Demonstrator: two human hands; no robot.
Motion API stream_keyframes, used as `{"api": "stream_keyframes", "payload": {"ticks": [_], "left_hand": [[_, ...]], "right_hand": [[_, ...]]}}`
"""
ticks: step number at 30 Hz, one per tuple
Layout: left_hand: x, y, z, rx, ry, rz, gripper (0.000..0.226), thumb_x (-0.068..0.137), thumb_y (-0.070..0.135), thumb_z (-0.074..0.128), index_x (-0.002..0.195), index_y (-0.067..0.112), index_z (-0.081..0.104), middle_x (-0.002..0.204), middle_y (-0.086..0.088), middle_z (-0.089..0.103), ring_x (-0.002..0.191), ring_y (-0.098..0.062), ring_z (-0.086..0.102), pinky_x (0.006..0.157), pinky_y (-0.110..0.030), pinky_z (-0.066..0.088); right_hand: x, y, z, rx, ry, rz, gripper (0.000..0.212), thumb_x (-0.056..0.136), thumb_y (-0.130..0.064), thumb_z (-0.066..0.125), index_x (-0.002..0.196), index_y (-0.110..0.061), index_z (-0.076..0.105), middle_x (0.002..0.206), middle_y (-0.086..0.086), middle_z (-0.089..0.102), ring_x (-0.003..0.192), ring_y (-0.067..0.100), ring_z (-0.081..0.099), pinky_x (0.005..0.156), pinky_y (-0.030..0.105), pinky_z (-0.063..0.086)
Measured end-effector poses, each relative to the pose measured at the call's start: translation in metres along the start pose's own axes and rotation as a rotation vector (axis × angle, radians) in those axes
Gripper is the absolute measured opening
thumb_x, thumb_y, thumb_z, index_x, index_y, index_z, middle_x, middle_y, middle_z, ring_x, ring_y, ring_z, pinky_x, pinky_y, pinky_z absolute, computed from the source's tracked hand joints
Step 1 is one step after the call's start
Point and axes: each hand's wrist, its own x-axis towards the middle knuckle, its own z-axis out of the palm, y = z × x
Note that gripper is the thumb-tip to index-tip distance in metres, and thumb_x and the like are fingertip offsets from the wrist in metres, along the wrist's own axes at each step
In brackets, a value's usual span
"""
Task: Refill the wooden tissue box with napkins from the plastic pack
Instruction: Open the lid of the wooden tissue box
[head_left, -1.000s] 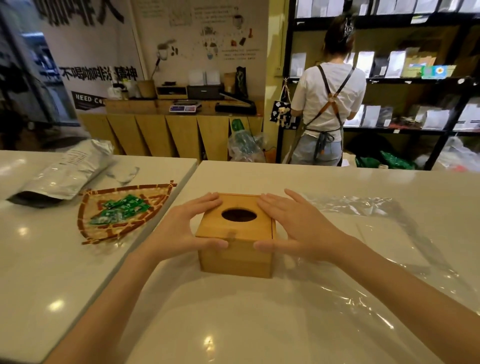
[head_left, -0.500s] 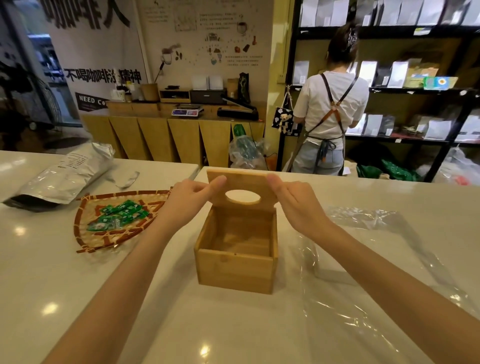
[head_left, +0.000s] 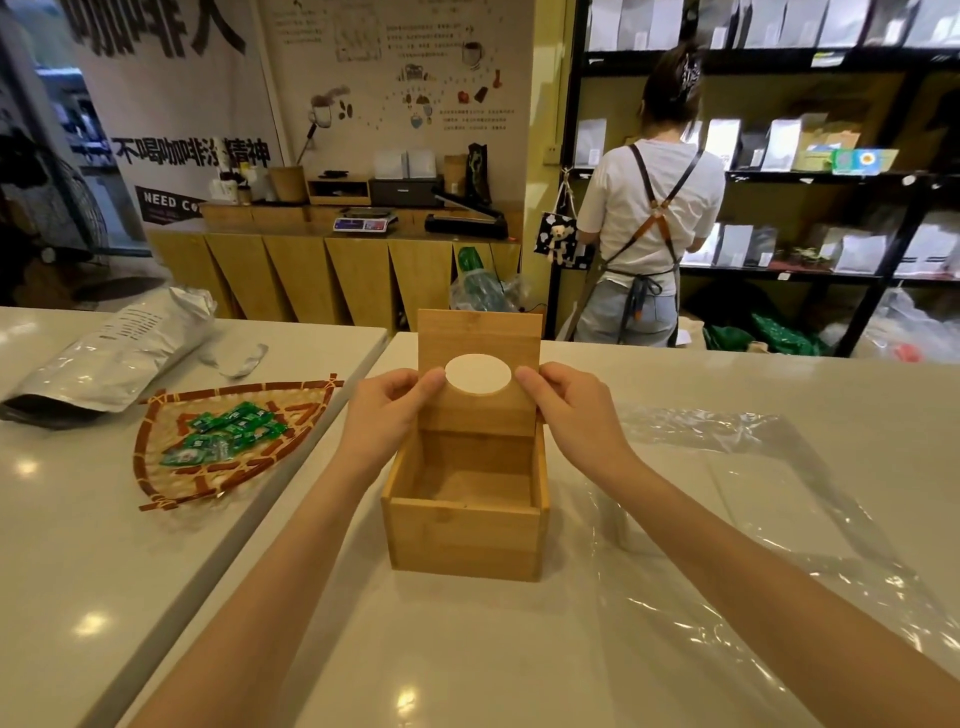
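lid (head_left: 478, 364): now swung fully upright from half-raised, pinched at both side edges; left hand (head_left: 387, 415) at 9 o'clock of the oval hole, right hand (head_left: 566, 410) at 3.
tissue box (head_left: 465, 525): centre of surface (head_left: 363, 649), open, empty; ready for refill.
plastic pack (head_left: 753, 499): at 3 o'clock of box, flat, napkins not discernible.
writing: wall sign "NEED CO…", Chinese lettering above.

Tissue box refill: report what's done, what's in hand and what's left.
Done: the wooden tissue box is open and looks empty inside. In hand: the left hand and right hand hold the lid, with its oval hole, upright above the box's far edge. Left: all the filling. No napkins are in the box, none are clearly visible; only the clear plastic pack lies to its right. Then close the lid.
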Motion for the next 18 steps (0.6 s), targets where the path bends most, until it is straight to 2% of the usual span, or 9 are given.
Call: {"api": "stream_keyframes", "payload": {"ticks": [2,4,6,8,10,12,14,16,18], "left_hand": [[0.0,0.001,0.0,-0.007,0.0,-0.019,0.02,0.085,0.035,0.055,0.093,0.018,0.062,0.084,0.01,0.061,0.085,-0.007,0.056,0.067,-0.017,0.042],[0.002,0.003,0.0,0.016,0.022,-0.062,0.033,0.085,0.039,0.055,0.108,0.016,0.059,0.098,0.008,0.06,0.095,-0.011,0.054,0.077,-0.022,0.043],[-0.001,0.009,0.002,0.106,0.161,-0.034,0.047,0.083,0.042,0.056,0.123,0.017,0.049,0.114,0.006,0.055,0.104,-0.011,0.05,0.083,-0.027,0.044],[-0.014,0.023,0.005,0.185,0.361,0.188,0.048,0.083,0.039,0.059,0.123,0.017,0.048,0.12,0.003,0.055,0.106,-0.007,0.048,0.088,-0.023,0.043],[-0.036,0.04,0.015,0.256,0.425,0.536,0.038,0.083,0.031,0.06,0.114,0.011,0.055,0.112,0.005,0.055,0.104,-0.001,0.046,0.09,-0.01,0.039],[-0.061,0.051,0.032,0.319,0.261,0.823,0.028,0.083,0.025,0.059,0.104,0.006,0.062,0.105,0.004,0.058,0.101,-0.003,0.05,0.09,-0.009,0.039],[-0.085,0.05,0.055,0.385,-0.045,0.982,0.028,0.084,0.026,0.057,0.103,0.007,0.065,0.104,-0.001,0.066,0.102,-0.009,0.054,0.09,-0.016,0.042],[-0.101,0.04,0.077,0.47,-0.363,1.033,0.035,0.084,0.034,0.056,0.11,0.012,0.063,0.113,-0.003,0.067,0.109,-0.01,0.054,0.094,-0.02,0.041],[-0.111,0.028,0.098,0.563,-0.643,0.969,0.05,0.085,0.044,0.051,0.127,0.018,0.052,0.136,0.002,0.053,0.127,-0.003,0.039,0.108,-0.019,0.026]], "right_hand": [[-0.001,-0.002,-0.001,0.042,-0.028,0.044,0.027,0.094,-0.033,0.046,0.075,-0.019,0.06,0.069,-0.005,0.058,0.069,0.01,0.054,0.066,0.027,0.045],[-0.003,-0.003,-0.004,0.08,-0.082,0.108,0.031,0.095,-0.034,0.044,0.098,-0.011,0.063,0.091,0.002,0.065,0.087,0.016,0.059,0.078,0.032,0.048],[-0.009,-0.004,-0.012,0.077,-0.114,0.146,0.036,0.095,-0.036,0.043,0.117,-0.012,0.056,0.112,0.004,0.063,0.103,0.017,0.057,0.085,0.03,0.047],[-0.016,-0.003,-0.026,0.058,-0.113,0.137,0.035,0.094,-0.035,0.044,0.122,-0.016,0.052,0.116,-0.001,0.06,0.108,0.014,0.054,0.084,0.022,0.044],[-0.028,0.002,-0.047,-0.003,-0.111,0.145,0.034,0.093,-0.035,0.046,0.123,-0.018,0.052,0.114,-0.006,0.057,0.108,0.011,0.052,0.082,0.019,0.041],[-0.043,0.013,-0.071,-0.159,-0.119,0.139,0.035,0.094,-0.034,0.045,0.124,-0.018,0.052,0.119,-0.004,0.057,0.109,0.01,0.05,0.088,0.024,0.038],[-0.059,0.031,-0.091,-0.409,-0.133,0.12,0.038,0.095,-0.034,0.043,0.128,-0.017,0.049,0.132,0.0,0.054,0.12,0.015,0.047,0.097,0.03,0.037],[-0.072,0.054,-0.106,-0.677,-0.195,0.177,0.046,0.096,-0.036,0.039,0.137,-0.017,0.039,0.145,0.005,0.042,0.134,0.021,0.034,0.108,0.038,0.029],[-0.084,0.074,-0.116,-0.855,-0.283,0.271,0.052,0.097,-0.039,0.031,0.144,-0.018,0.024,0.155,0.007,0.022,0.143,0.022,0.015,0.115,0.044,0.016]]}}
